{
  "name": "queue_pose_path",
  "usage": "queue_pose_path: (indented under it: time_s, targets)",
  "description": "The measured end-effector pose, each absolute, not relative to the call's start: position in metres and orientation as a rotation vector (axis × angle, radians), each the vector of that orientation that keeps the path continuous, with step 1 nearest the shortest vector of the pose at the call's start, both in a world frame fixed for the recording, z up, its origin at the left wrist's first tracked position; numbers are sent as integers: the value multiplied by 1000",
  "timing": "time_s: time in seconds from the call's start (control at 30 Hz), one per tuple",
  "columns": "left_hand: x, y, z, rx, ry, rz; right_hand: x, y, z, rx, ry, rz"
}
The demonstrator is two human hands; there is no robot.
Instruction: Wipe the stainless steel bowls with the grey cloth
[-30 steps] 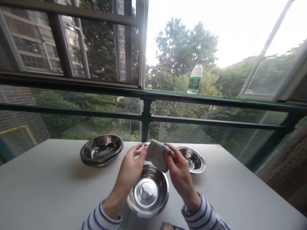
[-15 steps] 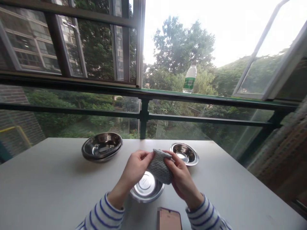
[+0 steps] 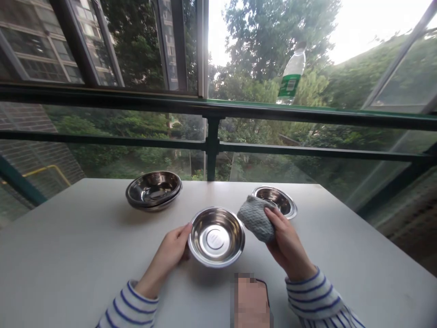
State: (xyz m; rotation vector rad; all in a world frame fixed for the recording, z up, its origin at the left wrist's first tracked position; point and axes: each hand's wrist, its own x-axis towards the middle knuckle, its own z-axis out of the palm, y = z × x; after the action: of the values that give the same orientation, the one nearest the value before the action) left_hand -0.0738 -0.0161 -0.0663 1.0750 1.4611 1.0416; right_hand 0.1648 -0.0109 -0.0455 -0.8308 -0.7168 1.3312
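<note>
My left hand grips the left rim of a shiny steel bowl, thumb on the edge and the other fingers hidden behind it. The bowl is tipped a little toward me, and its inside shows nothing but reflections. In my right hand is a folded grey textured cloth, pinched between thumb and fingers just right of the bowl. Behind the cloth stands a second steel bowl, partly covered by it. A stack of steel bowls sits at the back left of the table.
A phone, partly blurred out, lies on the white table near its front edge. Beyond the table runs a dark green railing, with a plastic bottle with a green label standing on it.
My hands have parted. The left has let go of the cloth and taken hold of the near bowl's rim; the right has carried the cloth rightward. The view has tilted down.
</note>
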Motion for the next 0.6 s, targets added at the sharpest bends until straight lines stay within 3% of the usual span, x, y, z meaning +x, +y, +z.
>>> queue_pose_path:
  time_s: [0.3, 0.43, 0.6]
  targets:
    - [-60, -32, -61, 859, 1215, 1257, 166, -16, -57, -1125, -1047, 1013]
    - [-57, -36, -60, 717, 1066, 1262, 165, -24, -61, -1244, -1475, 498]
    - [-54, -42, -55, 599, 941, 1149, 148, -39, -58, -966, -2286, -114]
